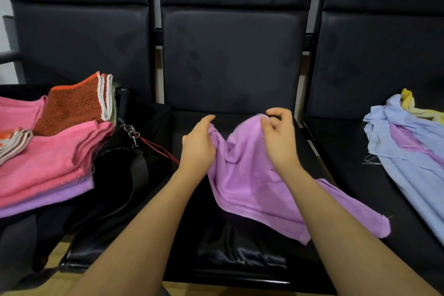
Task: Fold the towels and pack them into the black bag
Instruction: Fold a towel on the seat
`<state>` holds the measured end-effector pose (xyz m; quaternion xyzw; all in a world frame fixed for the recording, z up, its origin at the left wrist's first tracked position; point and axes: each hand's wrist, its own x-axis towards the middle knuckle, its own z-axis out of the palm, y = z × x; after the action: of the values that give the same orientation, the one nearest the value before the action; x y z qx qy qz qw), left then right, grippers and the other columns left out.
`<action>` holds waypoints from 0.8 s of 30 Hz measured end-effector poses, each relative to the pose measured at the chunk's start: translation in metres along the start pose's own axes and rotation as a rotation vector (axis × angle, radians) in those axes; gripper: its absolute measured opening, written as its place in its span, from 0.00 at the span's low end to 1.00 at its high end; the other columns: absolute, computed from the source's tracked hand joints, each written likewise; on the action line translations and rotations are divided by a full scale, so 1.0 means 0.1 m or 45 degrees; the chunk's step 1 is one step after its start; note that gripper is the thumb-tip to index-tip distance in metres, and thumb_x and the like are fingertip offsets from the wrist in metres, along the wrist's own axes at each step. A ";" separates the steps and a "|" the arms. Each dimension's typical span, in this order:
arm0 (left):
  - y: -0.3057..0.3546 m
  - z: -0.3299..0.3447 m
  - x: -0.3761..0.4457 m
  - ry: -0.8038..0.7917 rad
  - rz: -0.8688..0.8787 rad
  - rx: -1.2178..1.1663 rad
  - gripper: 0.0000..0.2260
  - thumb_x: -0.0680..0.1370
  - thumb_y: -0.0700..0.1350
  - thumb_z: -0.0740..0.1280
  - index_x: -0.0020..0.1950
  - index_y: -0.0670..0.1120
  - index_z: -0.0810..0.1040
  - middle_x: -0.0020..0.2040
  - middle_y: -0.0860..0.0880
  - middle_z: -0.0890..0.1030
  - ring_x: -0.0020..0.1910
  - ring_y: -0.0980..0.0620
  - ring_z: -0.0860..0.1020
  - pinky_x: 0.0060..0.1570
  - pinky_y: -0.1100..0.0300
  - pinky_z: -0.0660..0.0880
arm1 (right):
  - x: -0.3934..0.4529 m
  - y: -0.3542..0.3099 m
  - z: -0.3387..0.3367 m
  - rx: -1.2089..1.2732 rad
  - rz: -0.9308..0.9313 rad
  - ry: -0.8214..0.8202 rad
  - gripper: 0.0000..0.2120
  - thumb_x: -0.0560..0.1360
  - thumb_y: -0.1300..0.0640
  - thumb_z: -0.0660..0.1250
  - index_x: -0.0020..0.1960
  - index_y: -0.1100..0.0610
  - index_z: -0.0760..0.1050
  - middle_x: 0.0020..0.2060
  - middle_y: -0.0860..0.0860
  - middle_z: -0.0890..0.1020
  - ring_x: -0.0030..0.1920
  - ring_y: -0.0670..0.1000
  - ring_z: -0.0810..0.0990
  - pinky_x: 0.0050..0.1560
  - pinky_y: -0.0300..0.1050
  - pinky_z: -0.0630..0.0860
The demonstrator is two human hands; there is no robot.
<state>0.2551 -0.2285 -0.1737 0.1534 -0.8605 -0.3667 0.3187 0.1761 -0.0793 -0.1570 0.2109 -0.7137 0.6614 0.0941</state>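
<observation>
Your left hand (198,149) pinches one top corner of the purple towel (252,180), your right hand (278,137) has its fingers curled on the other, lifting it over the middle seat (230,269). Folded pink towels (48,161) sit stacked on the black bag (120,175) to your left; unfolded blue cloths (408,163) lie on the right seat

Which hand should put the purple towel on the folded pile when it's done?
Probably the left hand: the folded pile sits on that side, right beside it. The right hand would have to cross over the purple towel.
</observation>
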 end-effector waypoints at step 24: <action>0.15 0.15 -0.19 -0.115 0.394 0.889 0.09 0.83 0.45 0.53 0.58 0.45 0.70 0.55 0.49 0.74 0.51 0.50 0.74 0.49 0.60 0.65 | -0.10 -0.10 -0.02 -0.515 0.063 -0.297 0.10 0.76 0.62 0.63 0.38 0.54 0.75 0.38 0.52 0.81 0.43 0.48 0.79 0.60 0.49 0.73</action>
<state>0.2590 -0.2006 -0.1787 0.1045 -0.9598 -0.0056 0.2606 0.1894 -0.0763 -0.1517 0.2452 -0.8427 0.4781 0.0349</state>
